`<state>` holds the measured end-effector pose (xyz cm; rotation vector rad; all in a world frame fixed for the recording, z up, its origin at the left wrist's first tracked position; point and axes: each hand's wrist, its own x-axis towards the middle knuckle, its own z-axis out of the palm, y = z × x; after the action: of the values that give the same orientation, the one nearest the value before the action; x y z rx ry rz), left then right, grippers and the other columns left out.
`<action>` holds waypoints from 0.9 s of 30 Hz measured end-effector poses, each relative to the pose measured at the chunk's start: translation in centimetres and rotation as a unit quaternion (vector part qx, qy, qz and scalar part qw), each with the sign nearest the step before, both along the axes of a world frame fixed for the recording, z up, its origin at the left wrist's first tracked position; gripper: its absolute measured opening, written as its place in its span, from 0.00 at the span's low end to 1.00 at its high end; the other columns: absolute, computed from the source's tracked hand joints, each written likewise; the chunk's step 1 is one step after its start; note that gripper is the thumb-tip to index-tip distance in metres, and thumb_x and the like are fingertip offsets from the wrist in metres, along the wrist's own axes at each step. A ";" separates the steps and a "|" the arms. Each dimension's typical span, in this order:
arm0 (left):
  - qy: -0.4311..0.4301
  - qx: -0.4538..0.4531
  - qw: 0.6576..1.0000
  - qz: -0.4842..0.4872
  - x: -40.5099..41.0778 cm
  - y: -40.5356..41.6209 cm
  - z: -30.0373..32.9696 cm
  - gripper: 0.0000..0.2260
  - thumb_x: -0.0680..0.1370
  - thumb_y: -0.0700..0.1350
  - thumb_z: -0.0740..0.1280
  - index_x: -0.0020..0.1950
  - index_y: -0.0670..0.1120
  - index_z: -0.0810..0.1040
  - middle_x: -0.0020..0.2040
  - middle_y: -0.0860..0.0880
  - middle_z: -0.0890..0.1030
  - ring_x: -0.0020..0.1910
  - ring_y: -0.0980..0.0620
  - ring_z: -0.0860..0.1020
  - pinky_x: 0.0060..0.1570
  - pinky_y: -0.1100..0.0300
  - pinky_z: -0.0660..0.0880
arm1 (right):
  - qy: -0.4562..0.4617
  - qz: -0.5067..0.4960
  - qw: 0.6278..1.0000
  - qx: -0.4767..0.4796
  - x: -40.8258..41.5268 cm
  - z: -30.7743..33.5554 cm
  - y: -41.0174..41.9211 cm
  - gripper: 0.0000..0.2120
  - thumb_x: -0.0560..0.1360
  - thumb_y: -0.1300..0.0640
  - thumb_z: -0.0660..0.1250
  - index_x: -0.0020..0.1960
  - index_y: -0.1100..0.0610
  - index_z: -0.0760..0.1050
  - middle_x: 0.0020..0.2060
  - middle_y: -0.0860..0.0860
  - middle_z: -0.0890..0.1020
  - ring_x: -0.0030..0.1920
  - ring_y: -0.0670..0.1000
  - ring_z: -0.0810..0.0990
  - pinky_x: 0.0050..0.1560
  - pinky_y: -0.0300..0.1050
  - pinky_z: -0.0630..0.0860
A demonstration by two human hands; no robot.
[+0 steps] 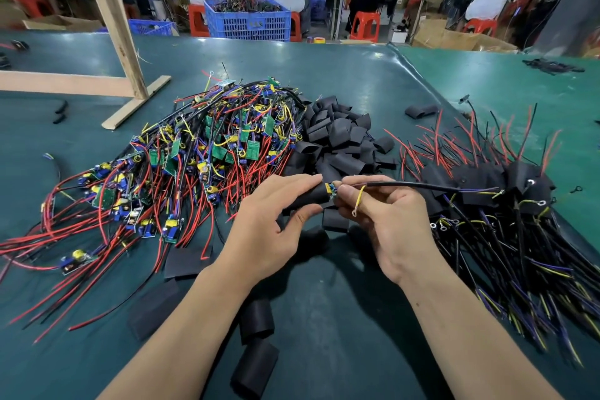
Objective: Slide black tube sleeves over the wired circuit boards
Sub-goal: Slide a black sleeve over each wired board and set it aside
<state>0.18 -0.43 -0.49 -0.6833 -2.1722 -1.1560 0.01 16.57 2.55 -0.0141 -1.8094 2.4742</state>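
Green-covered counter [324, 75]; at twelve o'clock, a blue crate [248, 21], red stools [365, 26], seated workers at benches.

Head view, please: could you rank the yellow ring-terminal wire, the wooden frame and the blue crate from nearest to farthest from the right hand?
1. Yellow ring-terminal wire: draped across the right hand fingers.
2. Wooden frame: far left on the table.
3. Blue crate: beyond the table's far edge.

Counter [324, 68] is dark teal, sleeves [337, 136] are all matte black. Boards [251, 150] are green with blue and yellow parts, wires [97, 237] mostly red.
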 end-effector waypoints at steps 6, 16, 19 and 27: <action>0.005 -0.027 1.000 -0.004 -0.1 0.2 0.1 0.18 0.75 0.35 0.72 0.64 0.39 0.78 0.58 0.49 0.81 0.56 0.50 0.77 0.60 0.56 0.74 | 0.062 -0.033 0.990 0.119 0.3 -0.3 -0.3 0.08 0.70 0.69 0.75 0.39 0.56 0.83 0.37 0.57 0.85 0.39 0.54 0.84 0.41 0.45 0.82; -0.042 -0.007 0.997 0.066 -0.1 -0.2 0.5 0.19 0.74 0.56 0.71 0.59 0.47 0.80 0.50 0.63 0.76 0.52 0.55 0.76 0.56 0.48 0.74 | 0.054 -0.013 0.997 0.045 0.5 -0.1 -0.6 0.09 0.70 0.69 0.73 0.39 0.56 0.84 0.39 0.56 0.86 0.40 0.52 0.84 0.41 0.41 0.80; -0.027 -0.008 0.999 0.047 -0.2 -0.1 0.4 0.18 0.74 0.53 0.72 0.59 0.45 0.80 0.50 0.55 0.80 0.51 0.51 0.77 0.54 0.45 0.74 | 0.093 -0.034 0.989 0.109 0.5 -0.2 -0.4 0.08 0.70 0.68 0.74 0.40 0.56 0.83 0.37 0.55 0.85 0.38 0.54 0.85 0.40 0.41 0.80; -0.023 -0.040 0.997 0.055 0.1 0.3 0.5 0.17 0.77 0.55 0.68 0.61 0.46 0.79 0.52 0.53 0.80 0.52 0.52 0.75 0.57 0.52 0.67 | -0.041 0.030 0.993 -0.108 0.3 0.0 -0.6 0.06 0.65 0.68 0.73 0.42 0.64 0.81 0.37 0.57 0.84 0.39 0.51 0.84 0.41 0.39 0.80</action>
<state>0.32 -0.13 0.02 -0.5695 -2.2747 -1.0418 0.27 15.99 2.56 -0.0751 -1.5831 2.7387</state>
